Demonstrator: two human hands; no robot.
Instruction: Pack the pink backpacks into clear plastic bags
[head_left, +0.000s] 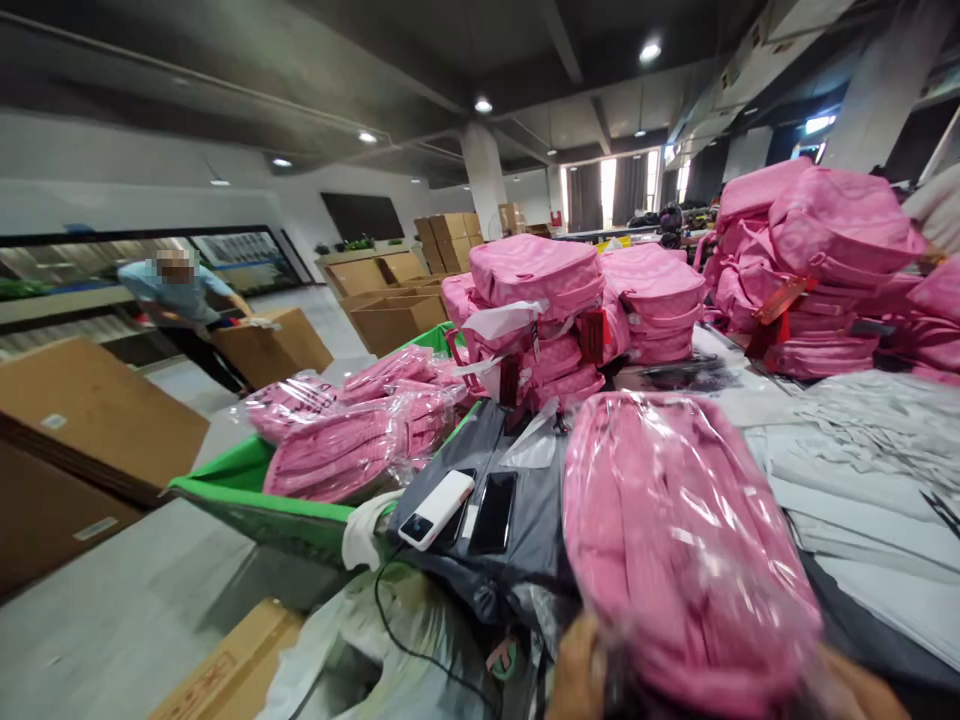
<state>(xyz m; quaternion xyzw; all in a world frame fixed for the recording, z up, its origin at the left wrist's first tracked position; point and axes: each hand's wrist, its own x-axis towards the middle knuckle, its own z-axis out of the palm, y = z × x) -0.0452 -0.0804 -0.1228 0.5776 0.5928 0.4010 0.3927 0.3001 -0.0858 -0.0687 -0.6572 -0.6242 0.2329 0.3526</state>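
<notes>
Cardboard boxes (105,410) stand at the left of a wide hall. Near the front of the surface (724,345), a plastic-covered pink backpack (675,530) sits between the left hand (577,670) and the right hand (862,685), both at its near end; they are blurred and partly cut off, so I cannot tell how the fingers close. Several bagged backpacks (360,440) in the green bin (217,487) to the left look finished; farther back, stacked backpacks (536,270) without plastic seem left to handle.
</notes>
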